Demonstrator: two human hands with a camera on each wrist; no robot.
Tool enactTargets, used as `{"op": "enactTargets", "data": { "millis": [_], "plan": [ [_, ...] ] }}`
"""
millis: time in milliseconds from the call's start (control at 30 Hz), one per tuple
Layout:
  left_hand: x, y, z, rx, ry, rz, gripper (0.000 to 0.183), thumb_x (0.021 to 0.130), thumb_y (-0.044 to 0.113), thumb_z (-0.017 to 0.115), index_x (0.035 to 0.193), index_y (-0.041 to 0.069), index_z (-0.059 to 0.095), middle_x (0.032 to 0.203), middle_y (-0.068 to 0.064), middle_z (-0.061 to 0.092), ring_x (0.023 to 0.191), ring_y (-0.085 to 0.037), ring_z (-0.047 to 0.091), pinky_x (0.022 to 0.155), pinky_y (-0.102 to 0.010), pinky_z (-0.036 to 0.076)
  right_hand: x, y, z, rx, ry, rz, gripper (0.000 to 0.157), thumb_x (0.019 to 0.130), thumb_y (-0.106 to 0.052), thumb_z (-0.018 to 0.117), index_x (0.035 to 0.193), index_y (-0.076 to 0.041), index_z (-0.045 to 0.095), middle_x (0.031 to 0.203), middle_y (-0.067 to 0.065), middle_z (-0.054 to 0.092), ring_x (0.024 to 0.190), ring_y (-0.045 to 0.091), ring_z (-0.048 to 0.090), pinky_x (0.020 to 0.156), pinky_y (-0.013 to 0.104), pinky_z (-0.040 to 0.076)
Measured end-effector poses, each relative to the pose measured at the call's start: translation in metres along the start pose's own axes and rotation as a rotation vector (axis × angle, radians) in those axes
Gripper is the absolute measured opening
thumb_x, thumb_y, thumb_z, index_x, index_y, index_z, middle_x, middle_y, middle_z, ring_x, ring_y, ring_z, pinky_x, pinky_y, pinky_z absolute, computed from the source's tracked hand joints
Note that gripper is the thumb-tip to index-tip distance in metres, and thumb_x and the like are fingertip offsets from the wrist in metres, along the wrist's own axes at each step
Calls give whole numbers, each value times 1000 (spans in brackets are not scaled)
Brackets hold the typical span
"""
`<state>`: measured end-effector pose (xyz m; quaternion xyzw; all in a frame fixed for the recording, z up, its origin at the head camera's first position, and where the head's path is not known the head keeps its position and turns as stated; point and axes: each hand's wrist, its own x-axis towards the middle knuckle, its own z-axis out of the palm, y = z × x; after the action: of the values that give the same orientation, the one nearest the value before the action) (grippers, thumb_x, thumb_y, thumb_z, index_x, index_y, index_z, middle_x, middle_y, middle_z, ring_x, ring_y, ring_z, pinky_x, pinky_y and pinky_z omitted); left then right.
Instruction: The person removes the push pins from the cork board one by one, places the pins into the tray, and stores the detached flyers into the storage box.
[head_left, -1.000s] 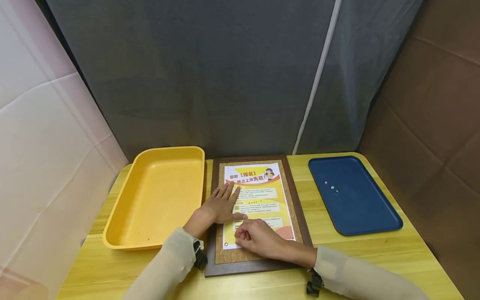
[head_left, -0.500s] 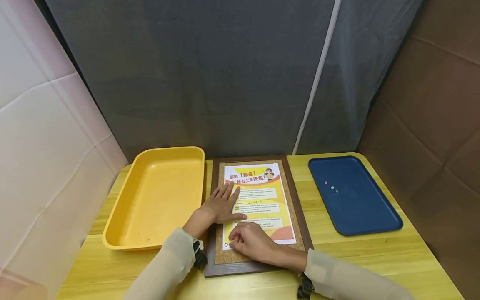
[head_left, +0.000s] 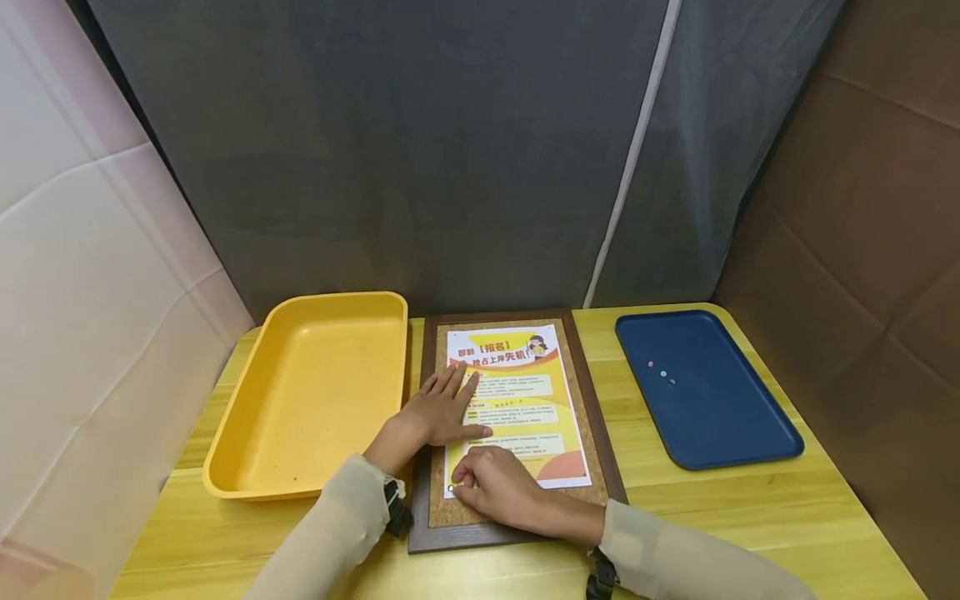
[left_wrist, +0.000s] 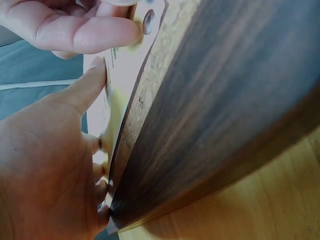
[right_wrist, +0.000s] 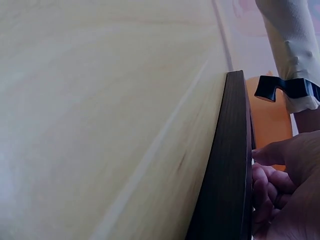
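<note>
A printed poster point(head_left: 517, 385) lies on a brown-framed cork board point(head_left: 525, 530). My left hand point(head_left: 441, 408) rests on the poster's left side with straight, spread fingers. Just below its thumb is my right hand point(head_left: 498, 487), fingers curled, over the poster's lower left corner. In the left wrist view, the right hand's thumb point(left_wrist: 107, 35) comes close to a small round thumbtack point(left_wrist: 148, 21) at that corner. No object shows plainly between the right hand's fingers. The right wrist view has the curled fingers point(right_wrist: 265, 187) beside the dark frame point(right_wrist: 225, 165).
On the left stands a yellow tray point(head_left: 212, 479) with tiny specks in it. A blue tray point(head_left: 727, 417) on the right carries several small coloured bits point(head_left: 663, 374). All stand on a wooden table point(head_left: 675, 500), with cloth walls behind and at both sides.
My right hand has slid left along the poster's lower edge, up to the round thumbtack at the corner. The left hand has kept its place on the poster.
</note>
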<state>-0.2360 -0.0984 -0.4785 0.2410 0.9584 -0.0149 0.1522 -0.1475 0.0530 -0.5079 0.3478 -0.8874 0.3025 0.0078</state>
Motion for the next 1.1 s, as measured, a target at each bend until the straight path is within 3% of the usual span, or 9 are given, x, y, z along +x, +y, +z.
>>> {"op": "enactTargets", "data": {
  "millis": [600, 733, 1100],
  "plan": [
    [0, 0, 0, -18, -4, 4, 98, 90, 74, 41, 158, 12, 9, 164, -16, 0, 151, -32, 2, 120, -50, 9, 3, 1, 3, -12, -2, 1, 9, 78, -9, 72, 77, -18, 72, 67, -16, 58, 60, -9, 48, 58, 7, 38],
    [3, -1, 1, -3, -24, -5, 99, 89, 76, 39, 158, 15, 3, 164, -14, -5, 151, -30, -2, 120, -49, 5, 4, 0, 3, -16, -5, 19, 10, 77, -10, 72, 75, -19, 71, 65, -17, 56, 58, -9, 47, 56, 7, 38],
    [1, -2, 0, -21, 10, 15, 98, 89, 75, 42, 158, 13, 10, 164, -15, 1, 151, -31, 3, 120, -50, 10, 7, -1, 1, -52, -39, 82, 11, 76, -13, 71, 72, -23, 69, 63, -20, 53, 58, -8, 47, 54, 11, 38]
  ]
}}
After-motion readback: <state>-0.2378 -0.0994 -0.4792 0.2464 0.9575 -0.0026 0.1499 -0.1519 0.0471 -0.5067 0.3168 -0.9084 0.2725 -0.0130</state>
